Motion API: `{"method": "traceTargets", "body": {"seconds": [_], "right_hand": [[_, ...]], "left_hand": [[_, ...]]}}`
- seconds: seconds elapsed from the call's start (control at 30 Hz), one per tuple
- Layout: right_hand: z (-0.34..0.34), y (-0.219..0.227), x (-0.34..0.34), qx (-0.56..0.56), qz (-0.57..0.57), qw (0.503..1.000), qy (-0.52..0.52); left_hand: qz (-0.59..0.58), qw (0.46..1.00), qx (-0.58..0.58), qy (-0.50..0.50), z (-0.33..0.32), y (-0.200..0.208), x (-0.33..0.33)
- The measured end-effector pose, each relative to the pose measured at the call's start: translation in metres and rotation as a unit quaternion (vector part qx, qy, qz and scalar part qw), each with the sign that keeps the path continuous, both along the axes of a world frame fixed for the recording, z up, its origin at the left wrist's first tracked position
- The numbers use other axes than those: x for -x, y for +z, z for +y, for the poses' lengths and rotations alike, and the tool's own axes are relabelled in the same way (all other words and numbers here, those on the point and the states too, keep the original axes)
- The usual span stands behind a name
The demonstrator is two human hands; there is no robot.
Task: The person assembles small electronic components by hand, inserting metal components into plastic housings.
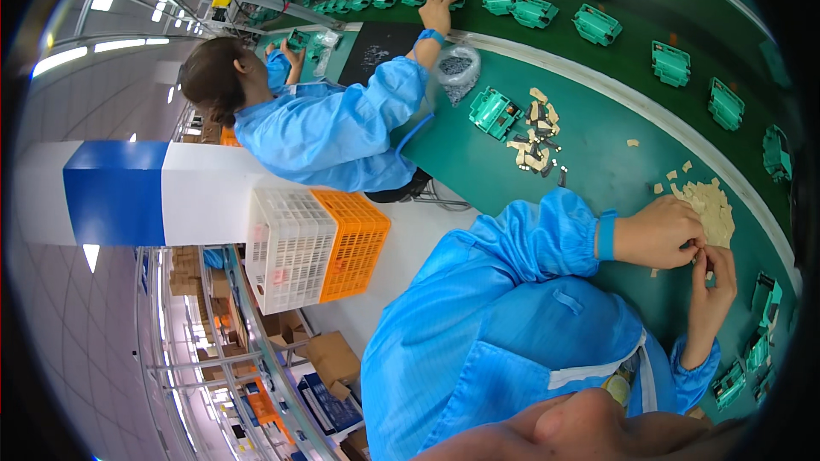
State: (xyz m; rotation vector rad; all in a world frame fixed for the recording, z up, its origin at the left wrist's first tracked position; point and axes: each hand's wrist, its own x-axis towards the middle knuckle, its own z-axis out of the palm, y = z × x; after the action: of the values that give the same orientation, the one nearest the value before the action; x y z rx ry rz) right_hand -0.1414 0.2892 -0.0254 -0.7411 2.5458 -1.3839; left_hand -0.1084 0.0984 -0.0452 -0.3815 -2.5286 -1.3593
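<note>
Blue sleeves of the person's own coat run out to the green counter (pixel 598 162); left hand (pixel 658 232), blue wristband behind it, fingers curled and the grip pinching a small piece (pixel 698 249); right hand (pixel 716 286) meets it from the other side, fingertips pressed together on the same small piece; its colour is too small to tell. The piece sits at the near edge of a pile of beige tabs (pixel 713 203), which both hands touch or nearly touch; a few stray tabs lie just beside the pile. Green plastic housings (pixel 763 297) lie near the right hand. Further along the counter: a scatter of beige and dark bits (pixel 535 141), one green housing (pixel 494 111) just beside it; then a clear bag of dark parts (pixel 458 64). Beyond, a co-worker (pixel 333 124) in a blue coat, one hand (pixel 437 10) on a green part on the darker belt (pixel 632 8); a row of green parts rides that belt. Off the counter, a white and orange crate (pixel 316 248).
</note>
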Motion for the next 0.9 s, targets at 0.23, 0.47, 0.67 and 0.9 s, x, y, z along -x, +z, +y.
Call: {"method": "traceTargets", "body": {"seconds": [0.23,0.47,0.67,0.9], "right_hand": [[-0.015,0.005,0.006,0.036,-0.024,0.998,0.044],[-0.013,0.008,0.004,0.058,-0.060,0.996,0.006],[-0.007,0.001,0.006,0.063,-0.056,0.996,0.022],[-0.006,-0.007,0.009,0.064,-0.058,0.995,0.039]], "left_hand": [[-0.100,0.993,-0.056,-0.034,-0.022,0.006,-0.003],[-0.163,0.983,-0.088,-0.015,-0.022,0.014,-0.005],[-0.176,0.981,-0.080,-0.027,-0.016,0.014,-0.006],[-0.177,0.981,-0.064,-0.043,-0.021,0.011,-0.008]]}}
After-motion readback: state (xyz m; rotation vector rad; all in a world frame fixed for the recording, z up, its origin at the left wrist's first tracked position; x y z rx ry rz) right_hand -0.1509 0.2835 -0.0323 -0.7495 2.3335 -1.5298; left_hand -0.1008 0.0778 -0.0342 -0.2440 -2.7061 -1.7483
